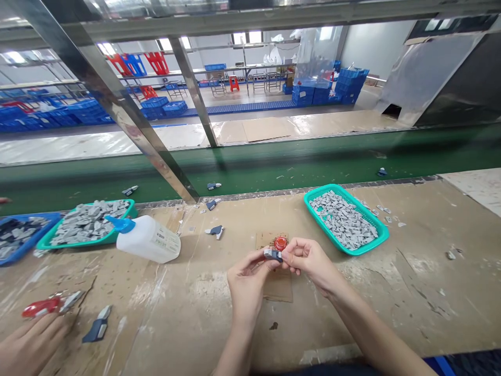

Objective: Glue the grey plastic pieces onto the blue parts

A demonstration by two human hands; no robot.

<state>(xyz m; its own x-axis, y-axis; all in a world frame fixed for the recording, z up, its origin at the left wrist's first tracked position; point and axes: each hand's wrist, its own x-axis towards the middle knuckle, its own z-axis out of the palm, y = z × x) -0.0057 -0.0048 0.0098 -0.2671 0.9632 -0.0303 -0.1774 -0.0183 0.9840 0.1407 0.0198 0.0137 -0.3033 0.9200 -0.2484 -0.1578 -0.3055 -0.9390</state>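
Over the middle of the bench, my left hand [250,274] pinches a small dark-blue and grey plastic part [273,254] between thumb and fingers. My right hand [307,259] is closed at the right end of that same part, its fingertips touching it; whether a separate small piece sits between them is hidden. Just behind the part is a round red cap or shallow dish [280,243], resting on a piece of cardboard [279,290]. To the right of my hands stands a green basket [376,245] of small light-grey pieces.
A white squeeze bottle [151,240] with a blue nozzle leans at left, beside another green basket [135,211] and a blue tray [55,224]. A co-worker's hand [35,339] is by a red tool [41,307]. Behind runs a green conveyor belt [266,167] with several blue-grey parts. A metal post [156,159] slants up.
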